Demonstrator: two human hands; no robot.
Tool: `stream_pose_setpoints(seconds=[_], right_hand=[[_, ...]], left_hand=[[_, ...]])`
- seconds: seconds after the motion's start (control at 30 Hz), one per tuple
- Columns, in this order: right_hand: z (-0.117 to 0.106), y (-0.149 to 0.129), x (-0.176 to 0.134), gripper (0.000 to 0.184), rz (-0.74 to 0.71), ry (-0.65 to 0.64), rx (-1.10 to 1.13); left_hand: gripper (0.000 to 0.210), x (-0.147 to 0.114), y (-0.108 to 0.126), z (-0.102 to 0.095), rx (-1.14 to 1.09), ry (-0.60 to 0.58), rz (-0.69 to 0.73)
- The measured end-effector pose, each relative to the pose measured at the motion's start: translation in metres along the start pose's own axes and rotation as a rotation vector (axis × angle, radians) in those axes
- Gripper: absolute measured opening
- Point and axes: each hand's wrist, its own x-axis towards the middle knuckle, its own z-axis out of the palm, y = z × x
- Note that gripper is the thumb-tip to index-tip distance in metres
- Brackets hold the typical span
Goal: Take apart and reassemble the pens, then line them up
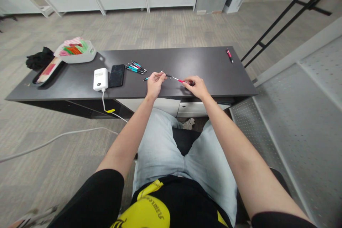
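Over the front of the dark desk, both hands hold parts of a pen that is pulled apart. My left hand (155, 84) pinches the black pen half (167, 75), which appears to have a clip. A red pen barrel (181, 81) is gripped in the closed fingers of my right hand (197, 86). Between the two halves a thin, pale refill (174, 78) shows, lined up with both. Just left of my left hand, a blue pen (145, 78) lies partly hidden. Behind it rests a small pile of blue, black and red pens (135, 67).
On the desk (171, 57) lie a black phone (117, 75), a white power bank (100, 79) with a cable, and a red-black pen (229, 55) far right. A white basket (89, 55) of colourful items, a black tray (42, 82) and black cloth (40, 58) fill the left end.
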Motion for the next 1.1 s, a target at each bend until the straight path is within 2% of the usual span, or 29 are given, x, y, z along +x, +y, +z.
stream_pose_setpoints(seconds=[0.17, 0.4, 0.63, 0.87, 1.1], right_hand=[[0.0009, -0.0005, 0.0003, 0.009, 0.002, 0.019, -0.002], [0.0006, 0.0012, 0.0028, 0.006, -0.044, 0.005, -0.018], [-0.0011, -0.0008, 0.0029, 0.008, -0.022, 0.005, 0.012], [-0.0013, 0.0015, 0.0014, 0.022, -0.031, -0.001, 0.117], [0.0031, 0.0030, 0.0038, 0.036, 0.056, -0.038, 0.049]], left_hand=[[0.039, -0.0037, 0.0032, 0.0010, 0.053, -0.063, 0.006], [0.033, -0.0099, 0.0084, 0.0050, 0.134, -0.178, -0.032], [0.025, -0.0076, 0.0064, 0.0018, 0.188, -0.309, -0.039], [0.018, -0.0062, 0.0006, 0.0001, 0.238, -0.312, -0.019], [0.018, -0.0066, 0.0005, -0.0011, 0.264, -0.326, 0.022]])
